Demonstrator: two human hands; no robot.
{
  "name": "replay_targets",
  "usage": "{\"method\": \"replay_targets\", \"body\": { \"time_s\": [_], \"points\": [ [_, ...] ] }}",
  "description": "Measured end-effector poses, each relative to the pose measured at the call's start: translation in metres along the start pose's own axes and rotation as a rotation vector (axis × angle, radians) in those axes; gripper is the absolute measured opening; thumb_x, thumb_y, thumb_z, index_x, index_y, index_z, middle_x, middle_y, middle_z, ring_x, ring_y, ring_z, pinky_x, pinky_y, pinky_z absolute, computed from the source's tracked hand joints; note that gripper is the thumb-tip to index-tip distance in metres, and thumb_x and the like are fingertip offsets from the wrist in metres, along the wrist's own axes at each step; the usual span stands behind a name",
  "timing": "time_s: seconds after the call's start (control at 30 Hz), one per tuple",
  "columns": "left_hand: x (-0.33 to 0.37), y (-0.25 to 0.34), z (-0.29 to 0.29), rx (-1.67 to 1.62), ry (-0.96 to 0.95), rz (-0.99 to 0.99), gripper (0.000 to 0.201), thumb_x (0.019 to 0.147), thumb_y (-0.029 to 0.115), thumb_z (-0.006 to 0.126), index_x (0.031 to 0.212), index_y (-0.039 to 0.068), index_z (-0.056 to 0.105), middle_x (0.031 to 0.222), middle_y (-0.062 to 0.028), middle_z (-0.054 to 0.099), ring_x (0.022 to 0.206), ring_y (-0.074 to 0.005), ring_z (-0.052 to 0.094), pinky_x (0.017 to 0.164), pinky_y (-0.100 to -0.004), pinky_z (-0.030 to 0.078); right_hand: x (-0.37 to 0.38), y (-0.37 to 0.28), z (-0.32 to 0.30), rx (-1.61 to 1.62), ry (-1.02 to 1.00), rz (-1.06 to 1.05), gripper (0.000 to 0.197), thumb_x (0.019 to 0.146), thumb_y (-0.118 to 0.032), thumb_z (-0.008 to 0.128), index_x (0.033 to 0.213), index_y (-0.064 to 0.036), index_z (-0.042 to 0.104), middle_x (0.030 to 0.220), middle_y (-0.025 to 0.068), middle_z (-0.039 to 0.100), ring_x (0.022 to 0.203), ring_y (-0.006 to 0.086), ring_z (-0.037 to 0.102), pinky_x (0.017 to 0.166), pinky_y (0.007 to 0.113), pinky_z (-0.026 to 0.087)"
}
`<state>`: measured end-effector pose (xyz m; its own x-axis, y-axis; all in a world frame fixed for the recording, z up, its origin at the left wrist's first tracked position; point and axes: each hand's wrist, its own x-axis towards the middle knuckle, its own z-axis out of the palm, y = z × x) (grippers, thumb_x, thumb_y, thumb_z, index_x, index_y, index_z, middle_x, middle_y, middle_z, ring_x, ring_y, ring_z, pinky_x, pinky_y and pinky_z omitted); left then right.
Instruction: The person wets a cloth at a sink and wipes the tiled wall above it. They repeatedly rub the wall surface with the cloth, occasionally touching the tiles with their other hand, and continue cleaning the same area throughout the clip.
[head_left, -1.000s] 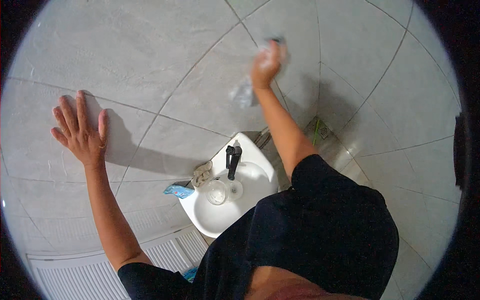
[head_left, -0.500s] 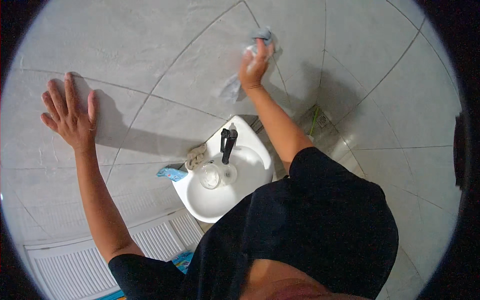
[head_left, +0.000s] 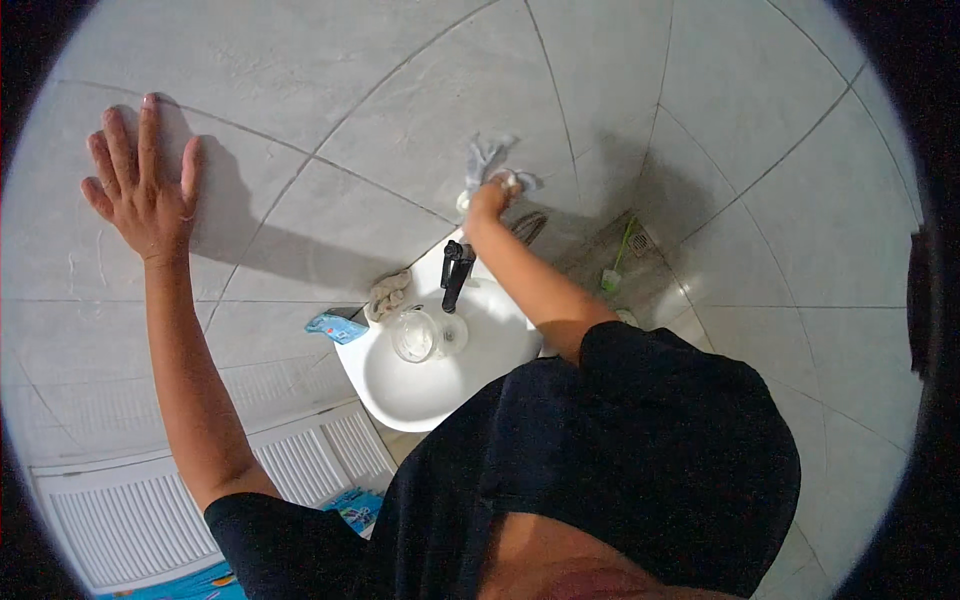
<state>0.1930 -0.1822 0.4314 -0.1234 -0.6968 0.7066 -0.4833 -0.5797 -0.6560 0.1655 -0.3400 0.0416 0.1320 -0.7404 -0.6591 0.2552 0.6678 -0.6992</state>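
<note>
My left hand (head_left: 148,195) lies flat against the grey tiled wall (head_left: 400,120), fingers spread. Just above the back of the white washbasin (head_left: 420,395), my right hand (head_left: 492,196) grips a pale grey-white cloth (head_left: 486,155) against the tiles; part of the cloth sticks out above the fingers. Below the right wrist stands the basin's black tap (head_left: 457,275). A clear glass jar (head_left: 414,335) with something white in it sits in the basin under the tap.
A crumpled beige cloth (head_left: 388,296) and a blue packet (head_left: 337,326) lie on the basin's left rim. White louvred doors (head_left: 200,500) are at the lower left. On the floor at the right, a green-handled brush (head_left: 618,258) lies near a drain (head_left: 640,238).
My right hand has moved down the wall with the cloth, from high on the tiles to just above the tap. My left hand stays pressed on the wall.
</note>
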Motion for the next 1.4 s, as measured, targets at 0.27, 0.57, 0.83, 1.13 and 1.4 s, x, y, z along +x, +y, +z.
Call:
{"method": "replay_targets", "body": {
  "time_s": [0.27,0.57,0.83,1.13,1.4],
  "points": [
    [0.002,0.001,0.001,0.012,-0.02,-0.02,0.057,0.076,0.061,0.047,0.126,0.034,0.043,0.136,0.0024,0.034,0.129,-0.0149,0.023,0.104,-0.0396,-0.002,0.052,-0.004,-0.026,-0.133,-0.164,0.004,0.052,0.086,-0.021,0.043,0.131,-0.0018,0.025,0.136,0.0207,0.024,0.122,0.0341,0.03,0.099,0.038,0.028],
    [0.008,0.007,-0.007,0.075,0.014,0.023,0.054,0.077,0.056,0.051,0.125,0.032,0.045,0.131,0.0023,0.042,0.119,-0.0158,0.038,0.098,-0.0381,0.015,-0.064,-0.113,0.008,-0.21,-0.536,-1.749,0.057,0.077,-0.018,0.057,0.129,-0.0126,0.034,0.137,0.0236,0.02,0.127,0.0375,0.021,0.097,0.049,0.023],
    [0.003,0.005,-0.012,0.239,-0.132,0.046,0.069,0.077,0.053,0.049,0.134,0.022,0.024,0.139,-0.0079,0.025,0.127,-0.0263,0.022,0.102,-0.0468,0.009,0.017,-0.064,-0.031,-0.791,-1.403,-2.552,0.045,0.078,-0.026,0.051,0.123,-0.0236,0.043,0.137,0.0021,0.032,0.115,0.0213,0.041,0.087,0.042,0.037],
    [0.005,0.009,-0.004,0.129,-0.054,-0.006,0.054,0.078,0.054,0.051,0.126,0.031,0.044,0.134,0.0014,0.039,0.125,-0.0167,0.032,0.103,-0.0377,0.01,0.053,-0.082,-0.045,-0.9,-1.622,-2.483,0.035,0.08,-0.017,0.045,0.115,-0.0224,0.047,0.137,0.0038,0.031,0.108,0.022,0.047,0.084,0.037,0.042],
    [0.004,0.003,0.001,0.018,-0.006,0.005,0.057,0.077,0.059,0.048,0.127,0.032,0.042,0.136,0.0018,0.035,0.127,-0.0154,0.027,0.105,-0.0364,0.0,-0.017,-0.154,0.003,-0.328,-0.755,-2.201,0.025,0.074,-0.018,0.057,0.097,-0.0152,0.051,0.135,0.0088,0.033,0.121,0.0254,0.037,0.083,0.052,0.034]
  ]
}}
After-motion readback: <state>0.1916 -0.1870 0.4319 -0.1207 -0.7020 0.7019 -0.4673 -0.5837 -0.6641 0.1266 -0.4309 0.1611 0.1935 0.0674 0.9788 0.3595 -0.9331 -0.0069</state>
